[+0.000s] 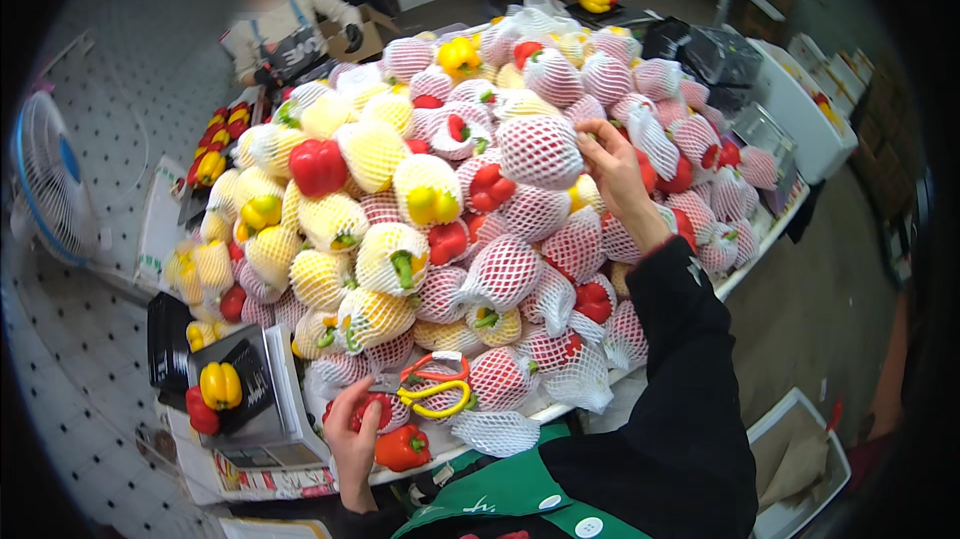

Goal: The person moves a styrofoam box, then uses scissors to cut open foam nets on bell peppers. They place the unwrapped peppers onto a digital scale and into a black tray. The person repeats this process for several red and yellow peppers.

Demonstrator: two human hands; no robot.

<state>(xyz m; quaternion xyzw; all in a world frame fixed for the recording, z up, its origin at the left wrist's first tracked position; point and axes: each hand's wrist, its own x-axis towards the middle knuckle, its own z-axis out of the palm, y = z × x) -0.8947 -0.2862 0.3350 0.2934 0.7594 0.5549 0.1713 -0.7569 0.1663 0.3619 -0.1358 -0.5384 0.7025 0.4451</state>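
My right hand (611, 164) reaches over the pile and pinches the edge of a red bell pepper in a white foam net (540, 153). My left hand (352, 434) is low at the near edge, thumb and forefinger apart, beside a netted red pepper (379, 411); whether it touches that pepper is unclear. A bare orange-red bell pepper (403, 448) lies just right of this hand. Scissors with red and yellow handles (442, 393) rest on the near peppers, their blades partly hidden. An unfilled foam net (496, 432) lies at the front rim.
A heap of netted yellow peppers (375, 156) and red ones covers the table. Left stand a scale (277, 389) with a black tray carrying two peppers, and a fan (56, 171). Two people (289, 29) work across the table. A white bin (802, 456) stands at lower right.
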